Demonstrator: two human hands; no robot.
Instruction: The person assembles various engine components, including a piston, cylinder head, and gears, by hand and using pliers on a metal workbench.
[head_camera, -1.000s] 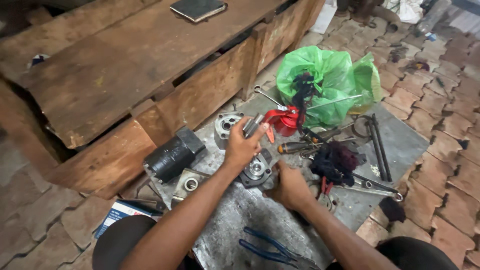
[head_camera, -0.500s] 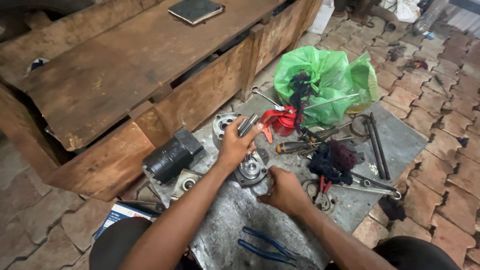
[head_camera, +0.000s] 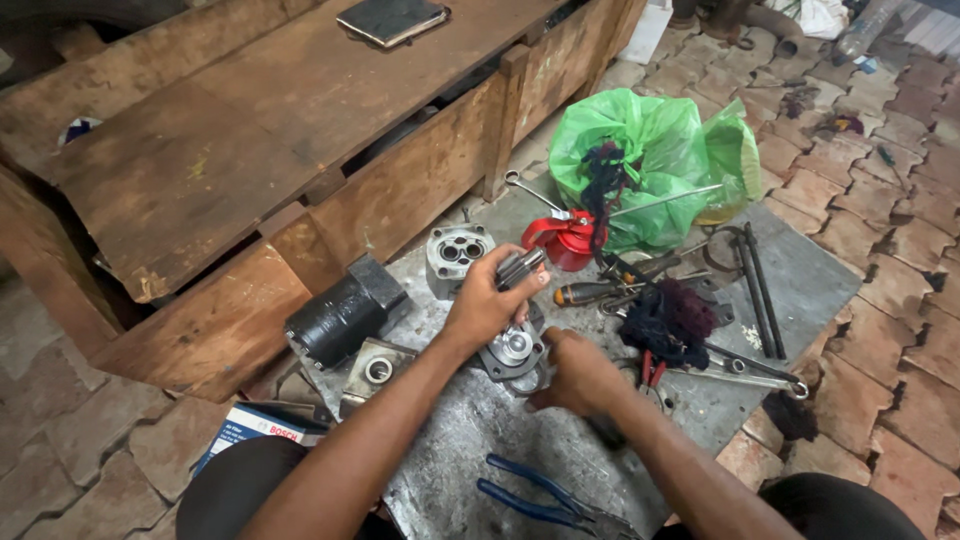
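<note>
So the person is sitting over a scuffed grey metal sheet (head_camera: 480, 450) lying on brick paving, right against a rough wooden bench (head_camera: 250, 150). The left hand (head_camera: 487, 300) is curling closed around a short steel shaft piece (head_camera: 520, 267), smooth and cylindrical, its long axis tilting up toward the far right corner of the sheet. The right hand (head_camera: 575, 370) is closing on the edge of a round machined metal housing (head_camera: 513, 352), shiny with a bore in the middle facing up, sitting near the middle of the sheet just under the left hand.

Along the sheet's left edge a black ribbed cylinder (head_camera: 340, 315) is lying on its side, with a square cast block (head_camera: 375, 368) beside it and a grey cast cover with two holes (head_camera: 455, 255) further back. A crinkly green plastic bag (head_camera: 650, 160) is bulging at the far edge. Blue-handled pliers (head_camera: 540, 495) are lying at the near edge. A blue-and-white cardboard box (head_camera: 245, 430) is poking out off the near left corner.
</note>
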